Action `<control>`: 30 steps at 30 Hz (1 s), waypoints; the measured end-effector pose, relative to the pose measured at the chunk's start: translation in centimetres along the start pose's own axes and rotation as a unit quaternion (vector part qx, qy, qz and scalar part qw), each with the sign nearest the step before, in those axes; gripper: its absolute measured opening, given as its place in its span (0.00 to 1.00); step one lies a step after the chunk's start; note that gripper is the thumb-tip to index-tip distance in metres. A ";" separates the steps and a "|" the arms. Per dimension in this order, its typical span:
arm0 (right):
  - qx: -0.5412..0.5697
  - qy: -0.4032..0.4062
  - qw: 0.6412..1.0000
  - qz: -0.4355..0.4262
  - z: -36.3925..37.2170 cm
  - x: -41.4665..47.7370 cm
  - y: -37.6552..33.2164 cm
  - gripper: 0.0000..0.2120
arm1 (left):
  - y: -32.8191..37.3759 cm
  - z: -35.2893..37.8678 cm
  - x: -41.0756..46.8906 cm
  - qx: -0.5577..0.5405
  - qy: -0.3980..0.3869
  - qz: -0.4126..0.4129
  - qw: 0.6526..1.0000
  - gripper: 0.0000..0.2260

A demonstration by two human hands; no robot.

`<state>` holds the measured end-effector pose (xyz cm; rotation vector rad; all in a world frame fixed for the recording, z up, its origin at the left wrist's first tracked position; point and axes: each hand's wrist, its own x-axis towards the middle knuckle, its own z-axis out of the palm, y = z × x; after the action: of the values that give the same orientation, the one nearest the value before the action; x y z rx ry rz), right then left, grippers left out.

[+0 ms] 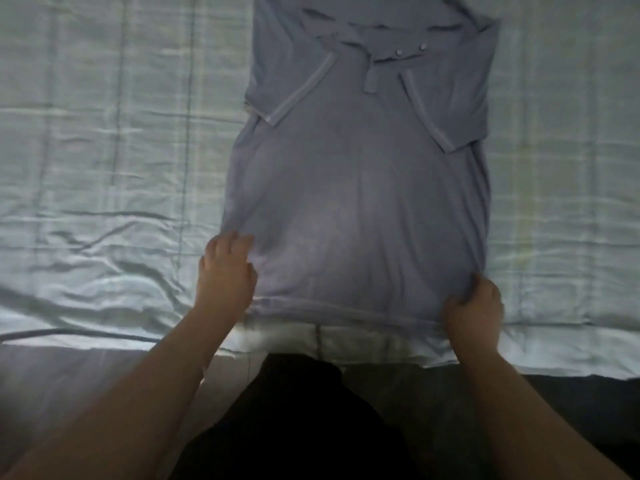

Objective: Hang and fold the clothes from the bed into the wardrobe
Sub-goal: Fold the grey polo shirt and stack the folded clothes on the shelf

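Polo shirt point(360, 202) lies flat on the bed point(104, 150), collar away from you, sleeves folded inward, with two pale buttons at the placket. Your right hand point(474, 306) pinches the hem's right corner, fabric bunched in its curled fingers. Your left hand point(227, 268) touches the left corner, but it is blurred and its grip cannot be told.

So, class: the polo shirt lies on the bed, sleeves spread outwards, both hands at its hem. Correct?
No: in the head view the polo shirt on the bed has both sleeves folded inward; left hand and right hand are at its hem.
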<state>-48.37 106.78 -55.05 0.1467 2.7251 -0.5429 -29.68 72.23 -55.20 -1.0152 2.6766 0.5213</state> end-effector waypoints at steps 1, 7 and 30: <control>0.011 -0.002 1.000 0.024 -0.2 -0.6 0.7 0.27 | -1.0 0.4 -1.2 -0.025 -0.005 -0.046 0.999 0.25; 0.032 -0.083 0.985 0.145 -1.9 -1.3 2.6 0.19 | -3.6 0.3 -3.7 -0.201 -0.063 -0.222 0.952 0.17; 0.376 -0.118 0.877 0.275 -14.3 -9.5 3.6 0.13 | -6.1 -9.2 -14.5 -0.645 -0.199 -0.351 0.648 0.08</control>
<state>-43.59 115.33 -40.56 0.9417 1.9537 -1.2920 -15.72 72.85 -43.47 -1.7333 0.9855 2.1732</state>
